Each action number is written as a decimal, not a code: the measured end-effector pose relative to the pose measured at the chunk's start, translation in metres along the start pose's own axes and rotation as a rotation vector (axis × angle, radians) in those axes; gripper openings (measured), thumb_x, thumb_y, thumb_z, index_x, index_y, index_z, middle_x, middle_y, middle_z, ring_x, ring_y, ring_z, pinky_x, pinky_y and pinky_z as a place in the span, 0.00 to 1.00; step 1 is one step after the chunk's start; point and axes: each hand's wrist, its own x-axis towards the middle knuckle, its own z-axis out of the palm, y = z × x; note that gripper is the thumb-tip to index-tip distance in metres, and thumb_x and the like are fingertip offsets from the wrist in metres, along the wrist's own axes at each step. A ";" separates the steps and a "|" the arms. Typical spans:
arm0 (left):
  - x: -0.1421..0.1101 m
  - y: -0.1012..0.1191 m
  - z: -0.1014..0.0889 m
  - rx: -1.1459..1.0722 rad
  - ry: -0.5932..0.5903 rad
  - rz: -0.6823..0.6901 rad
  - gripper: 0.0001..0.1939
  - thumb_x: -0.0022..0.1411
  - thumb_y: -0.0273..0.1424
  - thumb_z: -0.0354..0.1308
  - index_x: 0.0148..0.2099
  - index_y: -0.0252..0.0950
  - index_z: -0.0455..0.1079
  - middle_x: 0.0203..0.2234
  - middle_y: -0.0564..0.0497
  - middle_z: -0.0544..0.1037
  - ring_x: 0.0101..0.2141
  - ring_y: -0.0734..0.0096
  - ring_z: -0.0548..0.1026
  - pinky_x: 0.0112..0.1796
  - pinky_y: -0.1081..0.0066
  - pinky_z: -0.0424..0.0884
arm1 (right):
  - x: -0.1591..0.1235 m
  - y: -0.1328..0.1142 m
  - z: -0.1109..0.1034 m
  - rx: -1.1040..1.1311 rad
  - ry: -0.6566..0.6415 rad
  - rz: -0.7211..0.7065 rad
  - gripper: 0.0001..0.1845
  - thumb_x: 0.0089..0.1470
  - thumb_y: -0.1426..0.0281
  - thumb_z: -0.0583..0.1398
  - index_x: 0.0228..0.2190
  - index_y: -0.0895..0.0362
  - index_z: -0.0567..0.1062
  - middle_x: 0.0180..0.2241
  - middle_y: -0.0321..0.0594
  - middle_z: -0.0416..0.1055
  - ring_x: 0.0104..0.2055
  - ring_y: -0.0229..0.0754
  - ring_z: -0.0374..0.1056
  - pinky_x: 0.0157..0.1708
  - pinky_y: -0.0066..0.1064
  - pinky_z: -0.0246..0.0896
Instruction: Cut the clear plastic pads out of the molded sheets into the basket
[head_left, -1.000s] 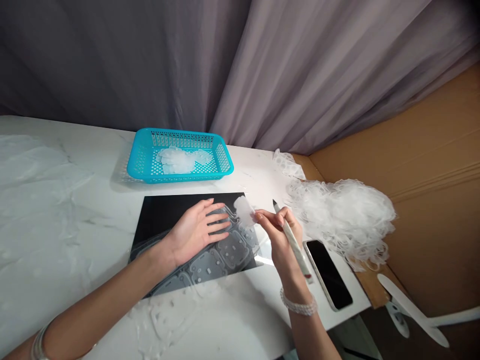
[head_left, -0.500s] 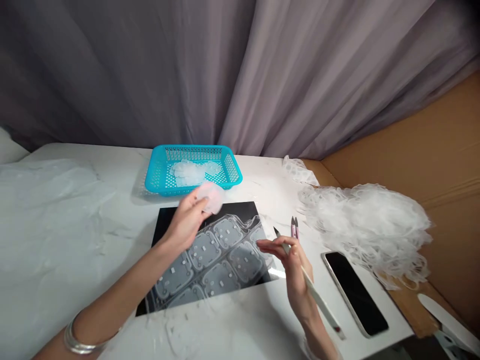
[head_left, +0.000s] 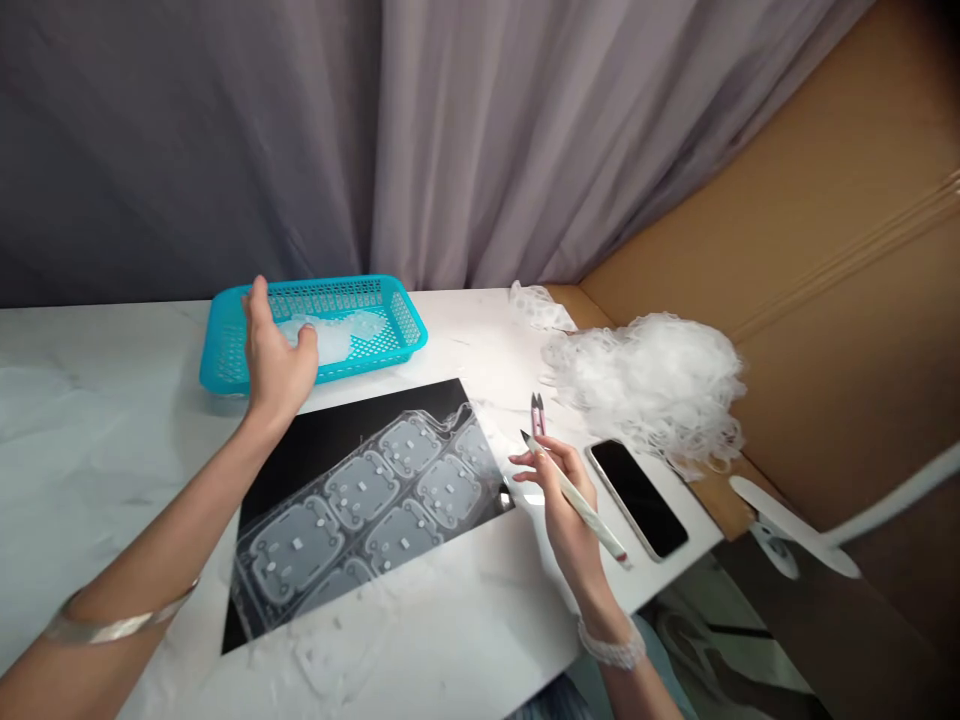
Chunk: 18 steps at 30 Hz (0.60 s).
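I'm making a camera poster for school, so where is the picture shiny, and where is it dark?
In the head view, a bright glare spot shines near the right-hand corner of the black mat; in that same head view, the curtain is darker on the left, and the picture's top right corner fades to black.

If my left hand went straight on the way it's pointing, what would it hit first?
Likely the far rim of the blue basket, if your left hand is low enough; if it's above that rim, the grey curtain behind. One view leaves its height unclear.
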 end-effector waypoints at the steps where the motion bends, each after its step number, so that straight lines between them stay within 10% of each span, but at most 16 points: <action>1: -0.017 0.005 0.004 0.016 -0.036 0.052 0.37 0.64 0.29 0.55 0.71 0.32 0.47 0.71 0.52 0.48 0.70 0.49 0.38 0.68 0.60 0.30 | -0.001 0.001 -0.002 -0.022 -0.003 0.009 0.16 0.62 0.56 0.59 0.46 0.54 0.71 0.41 0.43 0.77 0.39 0.46 0.75 0.41 0.39 0.70; 4: -0.080 0.018 0.026 0.055 -0.331 0.167 0.16 0.63 0.31 0.57 0.53 0.37 0.74 0.56 0.50 0.75 0.61 0.54 0.67 0.65 0.60 0.55 | -0.001 0.006 -0.005 -0.075 -0.089 0.019 0.14 0.61 0.58 0.60 0.43 0.54 0.75 0.41 0.44 0.79 0.40 0.47 0.77 0.42 0.39 0.70; 8: -0.153 0.017 0.058 0.376 -0.788 0.514 0.19 0.68 0.29 0.49 0.58 0.32 0.70 0.60 0.38 0.71 0.62 0.51 0.66 0.63 0.53 0.60 | 0.000 0.009 -0.003 -0.196 -0.310 -0.062 0.13 0.60 0.60 0.62 0.39 0.55 0.80 0.38 0.43 0.81 0.40 0.48 0.77 0.41 0.38 0.70; 18: -0.182 0.000 0.067 0.618 -0.752 0.683 0.20 0.70 0.27 0.46 0.60 0.27 0.65 0.61 0.30 0.67 0.63 0.46 0.64 0.62 0.51 0.59 | 0.003 0.011 0.011 -0.384 -0.450 -0.293 0.11 0.63 0.65 0.58 0.42 0.51 0.81 0.38 0.39 0.81 0.37 0.47 0.76 0.37 0.35 0.68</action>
